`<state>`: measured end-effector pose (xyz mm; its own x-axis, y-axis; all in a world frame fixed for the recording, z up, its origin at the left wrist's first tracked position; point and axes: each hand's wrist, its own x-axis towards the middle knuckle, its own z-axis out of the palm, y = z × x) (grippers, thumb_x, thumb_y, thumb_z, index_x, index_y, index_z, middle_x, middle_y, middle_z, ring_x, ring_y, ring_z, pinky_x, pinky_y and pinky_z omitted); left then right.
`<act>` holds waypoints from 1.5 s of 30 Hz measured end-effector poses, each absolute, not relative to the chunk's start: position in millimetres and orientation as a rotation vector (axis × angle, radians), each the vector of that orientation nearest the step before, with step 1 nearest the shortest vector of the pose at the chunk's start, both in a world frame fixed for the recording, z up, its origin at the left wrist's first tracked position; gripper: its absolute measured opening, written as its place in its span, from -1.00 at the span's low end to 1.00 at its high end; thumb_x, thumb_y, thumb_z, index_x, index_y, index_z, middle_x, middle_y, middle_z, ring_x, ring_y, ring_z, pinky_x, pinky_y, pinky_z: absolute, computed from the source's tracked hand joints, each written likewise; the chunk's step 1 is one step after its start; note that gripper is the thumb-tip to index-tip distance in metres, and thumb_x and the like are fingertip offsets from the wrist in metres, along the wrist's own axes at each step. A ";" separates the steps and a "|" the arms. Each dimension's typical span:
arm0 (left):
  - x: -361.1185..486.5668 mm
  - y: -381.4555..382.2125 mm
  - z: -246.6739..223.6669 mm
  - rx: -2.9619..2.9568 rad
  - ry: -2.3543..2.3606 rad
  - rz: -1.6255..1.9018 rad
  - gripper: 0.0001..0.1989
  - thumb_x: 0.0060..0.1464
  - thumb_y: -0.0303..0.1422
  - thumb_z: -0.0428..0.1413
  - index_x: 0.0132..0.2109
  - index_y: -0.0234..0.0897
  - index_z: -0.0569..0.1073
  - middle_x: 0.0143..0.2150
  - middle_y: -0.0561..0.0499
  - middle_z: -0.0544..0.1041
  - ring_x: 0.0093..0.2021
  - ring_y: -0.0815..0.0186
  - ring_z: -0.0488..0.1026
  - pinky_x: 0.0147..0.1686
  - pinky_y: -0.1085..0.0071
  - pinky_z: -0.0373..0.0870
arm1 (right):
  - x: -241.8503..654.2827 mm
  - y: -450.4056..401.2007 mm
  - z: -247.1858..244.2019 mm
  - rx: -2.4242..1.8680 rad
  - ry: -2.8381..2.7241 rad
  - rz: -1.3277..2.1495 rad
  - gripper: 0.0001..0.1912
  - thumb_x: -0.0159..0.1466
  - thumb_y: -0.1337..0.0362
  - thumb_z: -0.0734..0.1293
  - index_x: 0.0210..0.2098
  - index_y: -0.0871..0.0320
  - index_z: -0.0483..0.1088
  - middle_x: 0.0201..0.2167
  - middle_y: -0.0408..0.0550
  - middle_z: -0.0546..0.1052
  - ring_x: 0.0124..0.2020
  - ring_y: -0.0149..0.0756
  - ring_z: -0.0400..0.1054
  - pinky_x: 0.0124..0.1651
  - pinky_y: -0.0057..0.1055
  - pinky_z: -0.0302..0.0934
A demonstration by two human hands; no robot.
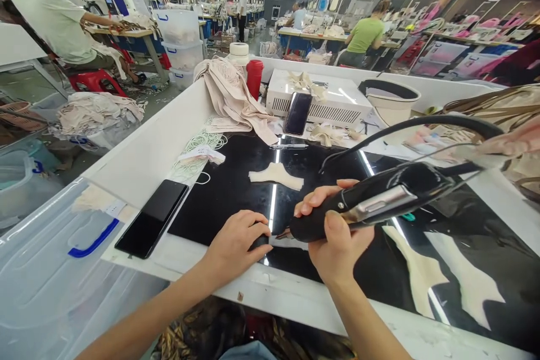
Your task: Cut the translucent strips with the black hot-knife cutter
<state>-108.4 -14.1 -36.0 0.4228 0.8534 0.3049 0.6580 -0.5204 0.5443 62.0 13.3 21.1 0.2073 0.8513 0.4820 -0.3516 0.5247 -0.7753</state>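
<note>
My right hand (337, 236) is wrapped around a black corded hand tool (371, 197) with a silver lever along its side and a narrow metal tip pointing left. My left hand (238, 242) is closed on a small black rounded object (258, 241), just left of the tool's tip. A pale strip (291, 243) shows partly under the tip, mostly hidden by my hands. Beyond them, a cream shaped fabric piece (276, 175) lies flat on the shiny black mat (219, 197). Two more cream cut pieces, a nearer one (415, 273) and a farther-right one (468, 278), lie right of my right hand.
A phone (152, 219) lies at the left edge, another phone (297, 113) leans on a white vented box (320, 98). Fabric strips (232, 95), a red bottle (254, 79) and a pen (289, 146) stand or lie behind. Another hand (518, 138) shows at right, near the tool's cord.
</note>
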 end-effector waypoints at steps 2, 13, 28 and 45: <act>-108.7 -14.6 -36.1 2.314 1.302 0.813 -0.80 0.14 -0.41 0.30 -0.09 -0.20 0.49 0.04 0.00 0.56 0.06 0.17 0.48 0.10 0.14 0.45 | 60.2 13.7 19.4 -0.578 -1.058 0.906 -0.64 0.26 0.21 0.45 0.01 -0.02 0.33 -0.35 -0.23 0.47 -0.44 -0.36 0.40 -0.36 -0.30 0.38; -107.8 -14.7 -39.7 2.193 1.299 0.946 -0.89 0.31 -0.47 0.07 -0.09 -0.20 0.46 -0.03 0.01 0.60 0.02 0.25 0.51 0.08 0.23 0.45 | 52.9 16.2 15.0 -0.612 -1.069 0.902 -0.65 0.25 0.18 0.44 -0.02 -0.02 0.31 -0.38 -0.24 0.45 -0.47 -0.35 0.40 -0.39 -0.30 0.37; -105.7 -16.1 -41.0 2.228 1.277 0.952 -0.86 0.31 -0.51 0.07 -0.11 -0.21 0.49 -0.02 0.03 0.59 0.02 0.26 0.49 0.11 0.23 0.40 | 53.9 2.8 15.2 -0.546 -1.067 0.973 -0.69 0.29 0.24 0.44 -0.01 -0.01 0.36 -0.37 -0.22 0.47 -0.44 -0.36 0.40 -0.37 -0.33 0.38; -97.2 42.7 -12.8 2.457 0.725 0.554 -0.61 0.23 -0.49 0.23 0.17 -0.24 0.39 0.19 -0.08 0.52 0.30 0.14 0.35 0.34 0.16 0.24 | 104.7 14.3 39.3 -0.704 -1.122 0.792 -0.67 0.24 0.26 0.49 -0.02 0.01 0.42 -0.34 -0.18 0.49 -0.40 -0.33 0.42 -0.29 -0.27 0.38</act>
